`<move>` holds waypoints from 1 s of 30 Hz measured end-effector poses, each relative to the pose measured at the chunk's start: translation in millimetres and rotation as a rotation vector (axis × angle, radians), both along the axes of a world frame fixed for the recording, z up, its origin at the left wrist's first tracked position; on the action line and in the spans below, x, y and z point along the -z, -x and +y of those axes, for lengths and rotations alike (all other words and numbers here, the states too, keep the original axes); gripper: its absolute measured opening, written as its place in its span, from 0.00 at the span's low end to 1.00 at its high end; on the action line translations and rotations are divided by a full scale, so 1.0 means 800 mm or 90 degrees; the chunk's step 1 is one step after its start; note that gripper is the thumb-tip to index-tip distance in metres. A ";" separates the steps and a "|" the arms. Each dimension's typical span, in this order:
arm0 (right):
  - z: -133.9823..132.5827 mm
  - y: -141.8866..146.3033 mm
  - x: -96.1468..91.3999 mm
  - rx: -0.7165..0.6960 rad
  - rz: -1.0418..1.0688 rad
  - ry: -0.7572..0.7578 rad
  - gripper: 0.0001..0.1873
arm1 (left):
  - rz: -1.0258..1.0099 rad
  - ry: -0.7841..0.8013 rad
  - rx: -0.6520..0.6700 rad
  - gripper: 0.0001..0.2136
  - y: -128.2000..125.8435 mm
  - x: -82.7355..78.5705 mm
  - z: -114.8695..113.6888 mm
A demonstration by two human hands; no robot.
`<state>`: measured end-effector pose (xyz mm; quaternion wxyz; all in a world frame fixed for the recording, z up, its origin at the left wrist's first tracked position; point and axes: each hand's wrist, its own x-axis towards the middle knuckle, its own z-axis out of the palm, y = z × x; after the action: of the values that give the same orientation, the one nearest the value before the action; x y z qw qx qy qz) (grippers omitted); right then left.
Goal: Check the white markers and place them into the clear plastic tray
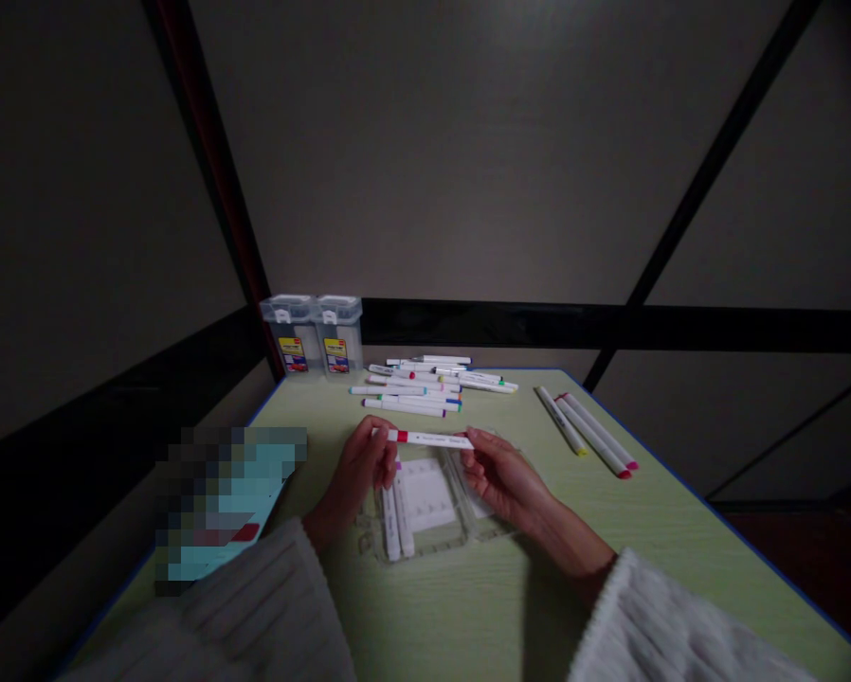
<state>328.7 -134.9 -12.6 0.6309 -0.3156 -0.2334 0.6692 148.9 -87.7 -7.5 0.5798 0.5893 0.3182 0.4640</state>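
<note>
A white marker with a red band (425,439) lies level between my two hands, above an open clear plastic case (461,542). My left hand (358,469) pinches its left end, by the red band. The other end sits in the closed fingers of my right hand (507,474). Below my left hand, two white markers (398,521) rest side by side in the case's left half, their upper ends partly hidden by my fingers. A white printed sheet (429,497) shows in the same half. My right hand covers part of the case's other half.
A loose pile of white markers (425,388) with coloured ends spreads across the table's back. Two clear lidded boxes (316,336) stand at the back left. Several markers (592,434) lie at the right edge. A blurred turquoise object (241,507) is at the left. A wall rises behind.
</note>
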 end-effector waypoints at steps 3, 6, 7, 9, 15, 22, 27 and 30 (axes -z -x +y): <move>0.001 0.000 0.001 -0.002 0.005 0.003 0.09 | 0.016 0.002 0.002 0.16 0.000 -0.002 -0.001; 0.000 0.000 0.001 -0.005 -0.005 -0.004 0.11 | 0.024 -0.002 -0.017 0.14 0.000 -0.005 -0.003; 0.000 0.000 0.001 -0.006 -0.011 -0.009 0.12 | 0.025 -0.003 -0.023 0.14 0.000 -0.006 -0.004; -0.001 0.001 0.001 -0.009 -0.030 -0.016 0.13 | 0.029 -0.002 -0.028 0.14 0.000 -0.008 -0.005; -0.005 0.004 -0.003 -0.009 -0.102 -0.043 0.15 | 0.041 0.022 -0.041 0.16 -0.001 -0.008 -0.003; -0.008 0.012 -0.006 -0.003 -0.150 -0.069 0.16 | 0.058 0.021 -0.108 0.17 0.000 -0.006 -0.003; -0.009 0.013 -0.008 -0.015 -0.161 -0.076 0.16 | 0.074 0.001 -0.149 0.18 0.001 -0.005 -0.003; -0.008 0.012 -0.007 -0.014 -0.157 -0.079 0.15 | 0.080 -0.016 -0.143 0.17 0.001 -0.002 -0.001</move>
<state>319.2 -141.2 -6.7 0.6084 -0.3528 -0.3536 0.6167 148.4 -88.3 -5.6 0.4954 0.5852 0.4120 0.4924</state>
